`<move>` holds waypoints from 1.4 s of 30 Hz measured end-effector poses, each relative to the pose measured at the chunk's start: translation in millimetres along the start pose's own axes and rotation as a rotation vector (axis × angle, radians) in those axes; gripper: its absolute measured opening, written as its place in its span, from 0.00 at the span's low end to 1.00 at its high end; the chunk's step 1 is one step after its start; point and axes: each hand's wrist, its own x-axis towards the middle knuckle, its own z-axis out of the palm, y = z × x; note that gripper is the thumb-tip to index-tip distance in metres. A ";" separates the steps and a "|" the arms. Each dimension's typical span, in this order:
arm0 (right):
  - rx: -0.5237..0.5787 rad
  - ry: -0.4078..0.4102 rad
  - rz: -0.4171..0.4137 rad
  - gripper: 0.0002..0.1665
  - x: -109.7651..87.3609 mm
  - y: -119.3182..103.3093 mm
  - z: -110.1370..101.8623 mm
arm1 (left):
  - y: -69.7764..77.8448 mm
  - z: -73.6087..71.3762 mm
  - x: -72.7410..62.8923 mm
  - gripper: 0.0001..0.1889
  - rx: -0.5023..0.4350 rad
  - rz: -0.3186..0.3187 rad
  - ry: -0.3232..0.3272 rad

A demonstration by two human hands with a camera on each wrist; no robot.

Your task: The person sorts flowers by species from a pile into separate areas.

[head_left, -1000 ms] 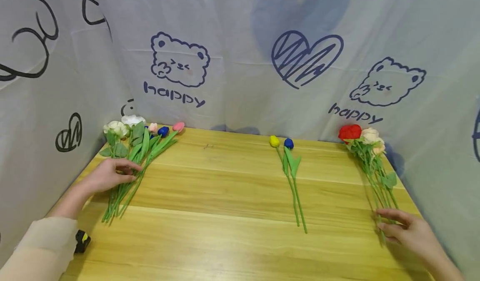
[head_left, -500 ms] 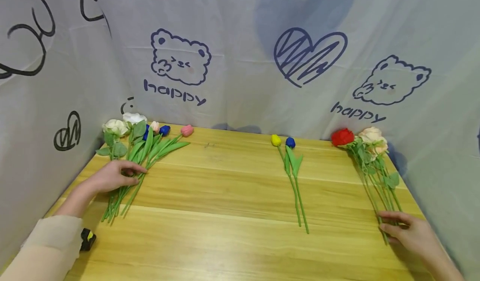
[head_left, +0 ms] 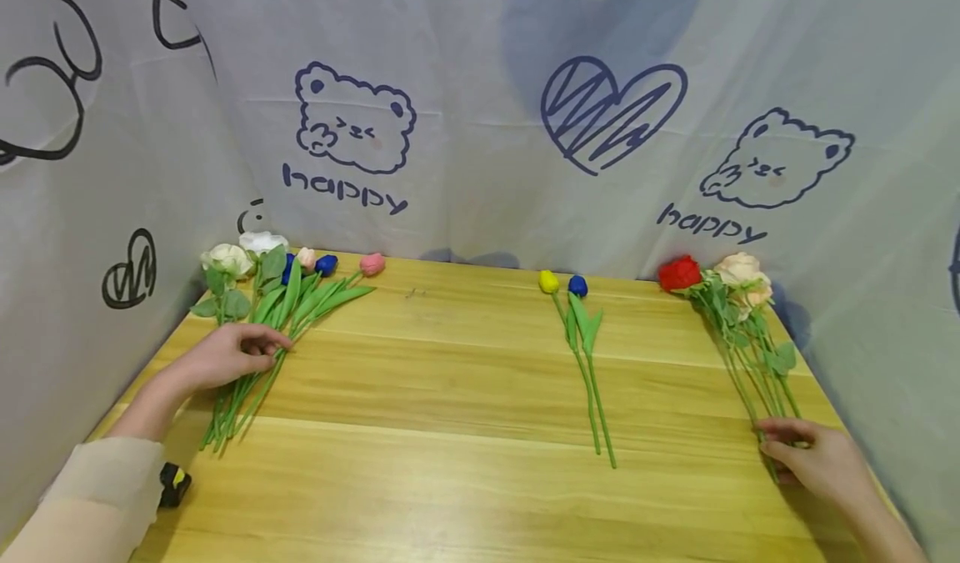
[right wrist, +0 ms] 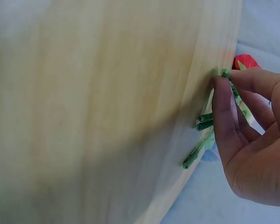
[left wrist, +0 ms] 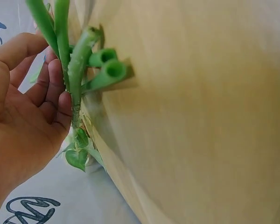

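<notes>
While cloth (head_left: pixel 480 188) reads "happy" twice | right hand (head_left: pixel 821 461) pinches red flower's stem (right wrist: pixel 225 73) | left hand (head_left: pixel 228 354) at stems (left wrist: pixel 77 70), grip unclear

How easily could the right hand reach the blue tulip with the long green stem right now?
Probably yes: only bare yellow wooden tabletop lies between the right hand and the blue tulip. That hand pinches a thin green flower stem, though, so it would likely need to let go first.
</notes>
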 end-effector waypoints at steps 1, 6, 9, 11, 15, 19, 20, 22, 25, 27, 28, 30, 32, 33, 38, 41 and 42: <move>-0.015 0.006 -0.010 0.23 -0.4 0.0 -0.3 | 0.8 -0.1 -0.2 0.16 0.005 0.000 0.003; -0.133 0.055 -0.095 0.20 -3.5 1.2 0.0 | 4.0 -1.1 0.3 0.17 0.024 -0.007 0.024; -0.207 0.075 -0.127 0.19 -4.8 1.1 0.3 | 5.0 -1.6 1.0 0.19 0.029 -0.007 0.034; -0.239 0.074 -0.129 0.19 -5.0 0.3 0.3 | 6.5 -1.3 1.3 0.19 0.026 -0.012 0.043; -0.277 0.089 -0.150 0.19 -5.8 -2.3 0.9 | 9.3 -0.3 0.7 0.20 0.007 -0.011 0.064; -0.307 0.107 -0.173 0.17 -5.6 -4.9 1.2 | 12.3 -0.3 0.1 0.21 -0.018 -0.013 0.084; -0.308 0.104 -0.173 0.17 -5.6 -5.4 1.2 | 13.1 -0.5 -0.1 0.21 -0.025 -0.014 0.088; -0.300 0.096 -0.169 0.17 -5.4 -5.4 1.3 | 14.7 -0.9 -1.0 0.21 -0.041 -0.021 0.094; -0.260 0.068 -0.140 0.19 -6.7 -4.8 0.8 | 18.0 -0.5 -2.3 0.21 -0.067 -0.021 0.103; -0.225 0.056 -0.107 0.22 -7.7 -5.4 -0.4 | 20.6 0.4 -2.9 0.21 -0.088 -0.012 0.114; -0.200 0.048 -0.083 0.24 -8.0 -6.3 -1.1 | 22.0 1.1 -3.2 0.22 -0.101 -0.007 0.121; -0.159 0.038 -0.044 0.29 -8.5 -9.4 -1.5 | 25.5 2.5 -3.7 0.22 -0.123 0.002 0.136; -0.116 0.055 -0.034 0.34 -8.8 -14.4 0.2 | 29.7 4.2 -4.2 0.22 -0.135 0.007 0.156; -0.097 0.065 -0.038 0.35 -9.0 -17.5 1.9 | 32.2 5.3 -4.1 0.23 -0.142 0.008 0.166; 0.032 0.136 -0.137 0.36 -10.5 -38.1 17.1 | 49.0 14.4 -1.6 0.24 -0.183 0.021 0.220; 0.188 0.153 -0.228 0.32 -10.4 -53.3 29.7 | 61.4 23.4 1.8 0.24 -0.233 0.047 0.258; 0.242 0.153 -0.261 0.31 -10.6 -59.1 34.4 | 65.7 26.8 3.3 0.24 -0.258 0.058 0.271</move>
